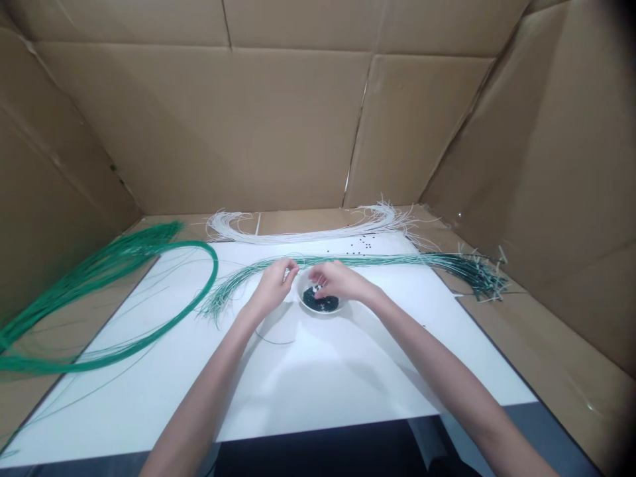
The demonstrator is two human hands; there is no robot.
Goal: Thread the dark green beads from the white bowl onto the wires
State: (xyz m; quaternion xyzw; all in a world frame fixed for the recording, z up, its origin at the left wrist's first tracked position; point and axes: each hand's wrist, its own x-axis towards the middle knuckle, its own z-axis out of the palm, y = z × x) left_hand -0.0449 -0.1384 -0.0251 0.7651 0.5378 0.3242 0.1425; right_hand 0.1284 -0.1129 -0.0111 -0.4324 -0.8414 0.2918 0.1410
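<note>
A white bowl point(318, 310) of small dark bead-like pieces point(318, 298), with a few white bits among them, stands between my hands. Just left of its rim, my left hand point(276, 281) is closed in a pinch; what is in the fingertips is too small to name. A thin dark strand point(273, 342) curves out on the table below that wrist. My right hand point(338, 279) reaches over the bowl from the right, its fingers curled together and dipped toward the pieces. Whatever they hold is hidden. Behind both hands runs a bundle of thin green strands point(382, 260).
A thick bundle of green strands point(199, 301) loops on the left. White strands point(298, 236) lie at the back. Several dark specks point(365, 245) are scattered behind the green bundle, whose right end carries pale tips point(489, 278). Cardboard walls point(298, 126) enclose the white tabletop point(308, 397).
</note>
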